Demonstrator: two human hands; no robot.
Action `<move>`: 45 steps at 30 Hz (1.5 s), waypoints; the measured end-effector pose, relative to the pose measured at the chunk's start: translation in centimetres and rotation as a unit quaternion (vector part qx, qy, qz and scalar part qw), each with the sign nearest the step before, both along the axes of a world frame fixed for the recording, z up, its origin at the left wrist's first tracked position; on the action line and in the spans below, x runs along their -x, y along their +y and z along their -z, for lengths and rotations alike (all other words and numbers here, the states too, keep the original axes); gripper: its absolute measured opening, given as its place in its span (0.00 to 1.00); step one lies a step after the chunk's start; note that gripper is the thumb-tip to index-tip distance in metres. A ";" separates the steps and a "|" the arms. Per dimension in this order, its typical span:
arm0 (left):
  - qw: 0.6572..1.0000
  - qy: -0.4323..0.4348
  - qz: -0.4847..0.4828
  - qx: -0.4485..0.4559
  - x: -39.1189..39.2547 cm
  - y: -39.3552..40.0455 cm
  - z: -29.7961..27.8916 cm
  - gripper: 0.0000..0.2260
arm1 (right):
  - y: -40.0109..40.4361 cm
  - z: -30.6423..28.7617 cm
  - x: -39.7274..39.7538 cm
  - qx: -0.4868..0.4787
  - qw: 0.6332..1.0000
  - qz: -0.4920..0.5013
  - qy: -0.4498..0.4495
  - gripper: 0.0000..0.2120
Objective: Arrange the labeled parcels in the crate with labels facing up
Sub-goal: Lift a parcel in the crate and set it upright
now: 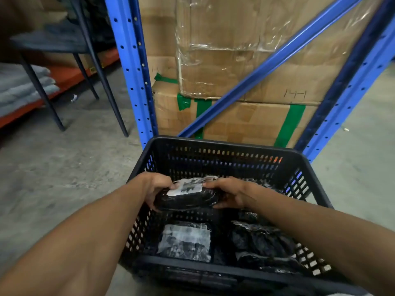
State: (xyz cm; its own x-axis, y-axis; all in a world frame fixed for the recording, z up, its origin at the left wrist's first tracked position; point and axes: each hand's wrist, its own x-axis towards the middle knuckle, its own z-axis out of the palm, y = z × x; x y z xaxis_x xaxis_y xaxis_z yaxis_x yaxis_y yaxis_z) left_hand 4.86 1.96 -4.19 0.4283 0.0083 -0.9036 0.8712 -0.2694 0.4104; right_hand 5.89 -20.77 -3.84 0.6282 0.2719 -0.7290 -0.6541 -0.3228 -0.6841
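A black slotted plastic crate (215, 144) stands on the floor in front of me. Both hands hold one black-wrapped parcel (188, 199) above the crate's inside, its white label facing up. My left hand (155, 186) grips its left end and my right hand (228, 192) grips its right end. On the crate's bottom lies another parcel (186, 240) with its white label up. To the right of it sit dark parcels (260, 240) whose labels I cannot make out.
A blue steel rack (134, 77) with a diagonal brace stands just behind the crate, holding taped cardboard boxes (245, 86). A dark metal stool frame (85, 67) stands at the left on the concrete floor. Folded grey cloths (21, 86) lie on an orange shelf.
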 end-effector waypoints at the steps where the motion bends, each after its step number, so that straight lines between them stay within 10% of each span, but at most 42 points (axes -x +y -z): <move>1: 1.000 -0.003 -0.001 0.026 0.2 0.4 -0.4 0.10 | -0.3 -0.6 0.3 -0.002 1.000 0.008 -0.019 0.09; 8: 0.953 -0.090 -0.077 0.279 0.9 1.3 -2.1 0.33 | -2.8 -3.5 2.0 -0.015 0.942 -0.014 -0.336 0.45; 12: 0.861 -0.131 -0.128 0.475 0.9 0.7 -3.4 0.42 | -4.2 -3.7 2.8 0.162 0.710 -0.180 -0.661 0.39; 17: 0.862 -0.242 -0.233 0.380 1.2 -1.2 -4.5 0.38 | -4.1 -3.9 3.3 0.287 0.507 -0.322 -0.746 0.42; 19: 0.857 -0.280 -0.242 0.358 1.5 -1.2 -4.5 0.31 | -4.4 -4.0 3.2 0.256 0.575 -0.332 -0.702 0.39; 23: 0.855 -0.318 -0.243 0.329 1.7 -0.4 -3.9 0.16 | -4.5 -4.8 2.8 0.102 0.836 -0.197 -0.502 0.41; 27: 0.850 -0.331 -0.248 0.327 1.9 -0.1 -3.2 0.18 | -3.8 -5.6 2.7 0.000 0.954 -0.089 -0.285 0.46; 33: 0.922 -0.275 -0.162 0.221 1.1 0.4 -3.3 0.16 | -2.3 -3.3 3.5 -0.064 0.981 -0.028 -0.182 0.19; 37: 0.979 -0.154 -0.037 0.130 1.7 0.6 -2.2 0.17 | -0.9 -1.0 4.0 0.004 0.993 -0.004 -0.120 0.24; 45: 0.978 -0.163 -0.122 0.055 1.8 0.4 2.4 0.19 | 0.7 2.5 4.1 -0.001 0.999 -0.010 -0.040 0.16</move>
